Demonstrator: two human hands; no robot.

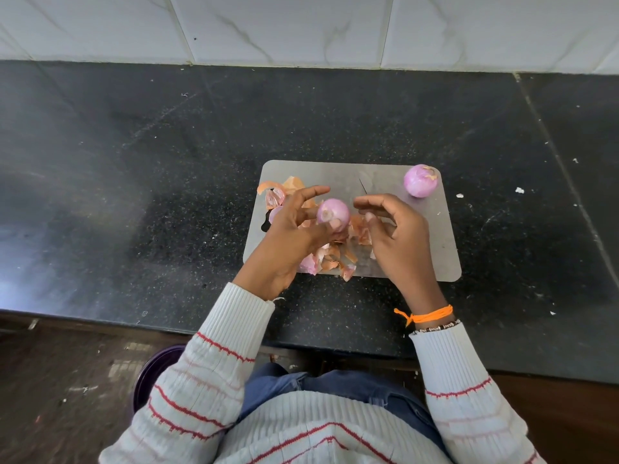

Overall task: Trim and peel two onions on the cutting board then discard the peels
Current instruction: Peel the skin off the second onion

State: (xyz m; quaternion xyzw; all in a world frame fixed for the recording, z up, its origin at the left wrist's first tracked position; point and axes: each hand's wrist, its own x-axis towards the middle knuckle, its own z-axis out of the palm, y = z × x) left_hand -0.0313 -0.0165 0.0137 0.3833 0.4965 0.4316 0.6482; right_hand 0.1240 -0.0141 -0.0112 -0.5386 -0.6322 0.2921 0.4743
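Note:
A grey cutting board [435, 236] lies on the black counter. My left hand [288, 236] holds a peeled purple onion [333, 212] just above the board's middle, gripped between thumb and fingers with the index finger stretched out. My right hand [395, 236] hovers right beside that onion, fingers loosely curved, with nothing visible in it. A second peeled onion [421, 180] sits on the board's far right corner. Orange-pink onion peels [335, 254] lie scattered on the board under and between my hands, and more peels [284, 189] lie at its far left corner.
A thin dark knife tip [362, 187] shows on the board just beyond my right fingers; the rest is hidden. A purple bin [154, 373] stands on the floor below the counter edge at my left. White tiled wall [301, 28] runs behind the counter.

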